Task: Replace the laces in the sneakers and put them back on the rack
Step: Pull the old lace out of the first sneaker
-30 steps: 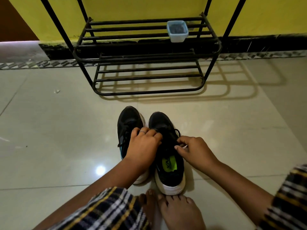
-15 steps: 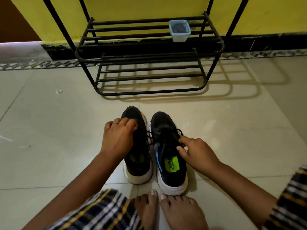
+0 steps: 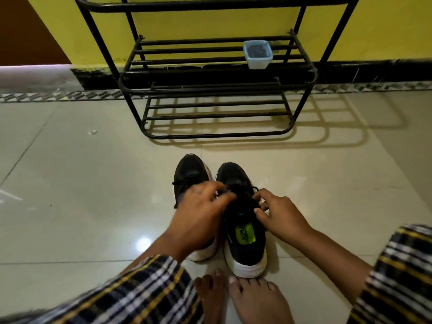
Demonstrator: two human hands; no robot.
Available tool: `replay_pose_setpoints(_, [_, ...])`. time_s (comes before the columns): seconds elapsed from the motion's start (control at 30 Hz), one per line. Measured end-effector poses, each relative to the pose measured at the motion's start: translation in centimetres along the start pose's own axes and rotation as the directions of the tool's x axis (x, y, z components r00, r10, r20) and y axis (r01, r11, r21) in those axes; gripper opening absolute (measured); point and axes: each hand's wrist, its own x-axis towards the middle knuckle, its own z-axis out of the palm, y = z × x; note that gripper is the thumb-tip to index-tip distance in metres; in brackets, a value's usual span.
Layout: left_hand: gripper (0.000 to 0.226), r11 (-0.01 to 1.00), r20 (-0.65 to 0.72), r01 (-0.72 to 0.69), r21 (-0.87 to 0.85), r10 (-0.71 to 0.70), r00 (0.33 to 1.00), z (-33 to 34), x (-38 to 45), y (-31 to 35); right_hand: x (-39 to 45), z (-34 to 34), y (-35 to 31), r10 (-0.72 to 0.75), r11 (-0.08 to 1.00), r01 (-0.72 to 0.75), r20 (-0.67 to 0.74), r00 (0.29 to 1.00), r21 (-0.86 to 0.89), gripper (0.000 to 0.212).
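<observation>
Left hand (image 3: 198, 216) has swung back from the left sneaker (image 3: 190, 176) to the right sneaker (image 3: 243, 220); its fingers (image 3: 224, 195) now curl at the black laces (image 3: 240, 195). Right hand (image 3: 279, 213) fingers pinch the lace too. Both sneakers sit mid-floor (image 3: 70, 206), well short of the rack (image 3: 217, 90). Likely lacing unfinished; racking left.

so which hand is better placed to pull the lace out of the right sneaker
Right hand: it sits beside the right sneaker, fingertips at its laces. The left hand reaches across the left sneaker.
</observation>
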Motion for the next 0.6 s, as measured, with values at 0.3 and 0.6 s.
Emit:
replay_pose_setpoints(0.3, [0.051,0.993,0.249,-0.058,0.105,0.03,0.968,2.4,-2.6,0.3,-0.2,0.2,-0.1,0.039,0.997,-0.038,0.006,0.999,-0.061,0.027])
replay_pose_setpoints(0.6, [0.051,0.997,0.126,-0.008,0.082,-0.002,0.992,3.5,-4.0,0.0,-0.9,0.9,-3.0,-0.061,0.909,0.066,0.026,0.998,-0.412,0.066])
